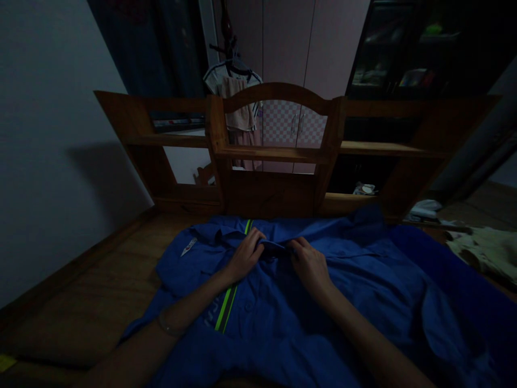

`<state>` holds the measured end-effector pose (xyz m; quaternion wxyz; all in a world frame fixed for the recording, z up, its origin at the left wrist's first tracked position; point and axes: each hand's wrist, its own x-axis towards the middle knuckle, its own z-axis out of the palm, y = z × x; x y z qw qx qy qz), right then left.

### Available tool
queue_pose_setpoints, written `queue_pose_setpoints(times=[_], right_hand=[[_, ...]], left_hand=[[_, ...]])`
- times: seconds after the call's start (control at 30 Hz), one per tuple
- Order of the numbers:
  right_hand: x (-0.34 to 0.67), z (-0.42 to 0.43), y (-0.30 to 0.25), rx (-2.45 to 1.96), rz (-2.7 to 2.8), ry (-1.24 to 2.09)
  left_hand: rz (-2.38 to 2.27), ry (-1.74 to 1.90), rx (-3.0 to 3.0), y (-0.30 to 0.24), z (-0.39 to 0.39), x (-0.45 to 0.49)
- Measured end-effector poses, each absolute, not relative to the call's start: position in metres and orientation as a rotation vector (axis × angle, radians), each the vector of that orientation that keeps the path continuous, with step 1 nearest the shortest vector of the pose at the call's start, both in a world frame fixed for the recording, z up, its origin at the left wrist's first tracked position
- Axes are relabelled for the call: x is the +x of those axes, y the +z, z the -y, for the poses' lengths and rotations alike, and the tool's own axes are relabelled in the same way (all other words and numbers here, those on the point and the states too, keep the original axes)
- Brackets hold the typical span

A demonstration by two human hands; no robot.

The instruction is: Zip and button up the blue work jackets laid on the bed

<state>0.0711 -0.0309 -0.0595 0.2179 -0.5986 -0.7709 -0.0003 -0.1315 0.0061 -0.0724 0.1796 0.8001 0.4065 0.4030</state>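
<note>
A blue work jacket (351,291) with a yellow-green and grey reflective stripe (229,307) lies spread out in front of me. My left hand (246,256) pinches a raised edge of its cloth between thumb and fingers, close to the stripe. A little to the right, my right hand (310,264) is closed on the same edge, which runs taut between both hands. A button (248,306) shows on the cloth below. A white badge (188,247) sits on the jacket at the left. My right fingertips are partly hidden.
Beyond the jacket stands a wooden headboard (277,156) with open shelves. Clothes (236,102) hang on a stand behind it, before a pink wardrobe (286,48). Bare wooden boards (100,285) and a wall (52,134) lie left. Pale cloth (484,248) lies at the right.
</note>
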Motion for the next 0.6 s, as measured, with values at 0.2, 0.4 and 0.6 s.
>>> queue_pose_setpoints(times=[0.2,0.4,0.6], right_hand=[[0.080,0.024,-0.053,-1.607,2.018,-0.039],[0.068,0.031,-0.058,-1.406,2.241,0.081],[0.070,0.034,-0.067,-1.310,2.187,0.339]], left_hand=[[-1.534,1.643,1.780,-0.083,-0.027,-0.154],[-1.561,1.736,1.676,-0.084,-0.038,-0.162],[-1.454,1.804,2.068,-0.057,-0.005,-0.148]])
